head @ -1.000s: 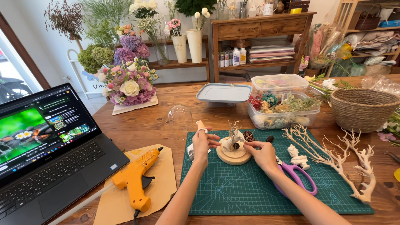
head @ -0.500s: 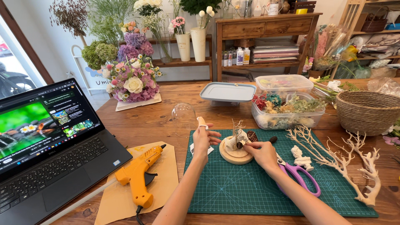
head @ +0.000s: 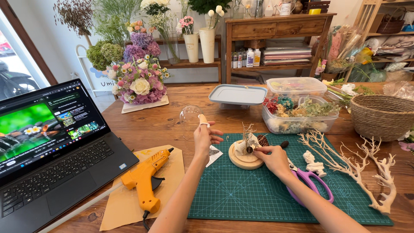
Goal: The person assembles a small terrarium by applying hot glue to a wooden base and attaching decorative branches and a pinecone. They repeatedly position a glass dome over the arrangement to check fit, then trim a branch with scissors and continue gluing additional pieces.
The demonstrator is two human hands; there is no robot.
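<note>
I look down on a green cutting mat (head: 258,194) lying on a wooden surface (head: 172,125); I place everything else from that mat. Near the mat's far edge sits a round wooden base (head: 244,160) carrying a small dried arrangement (head: 249,141), too small and tangled for me to name its parts. My right hand (head: 272,159) rests just right of the base, its fingers pinched on a small piece at the base's rim; the piece is mostly hidden, so I cannot tell what it is. My left hand (head: 205,137) hovers over the mat's far left corner, loosely curled, with a pale strip wound round the raised forefinger; whether it holds anything more I cannot tell. A clear glass dome (head: 190,116) stands just beyond that hand, hard to see against the wood. Purple scissors (head: 311,184) lie on the mat, partly covered by my right forearm. White branches (head: 366,168) lie across the mat's right edge. Left of the mat an orange glue gun (head: 143,179) lies on brown paper (head: 129,203), and further left an open laptop (head: 47,151) is cut off by the frame. Beyond the mat stands a clear box of dried flowers (head: 299,113).
</note>
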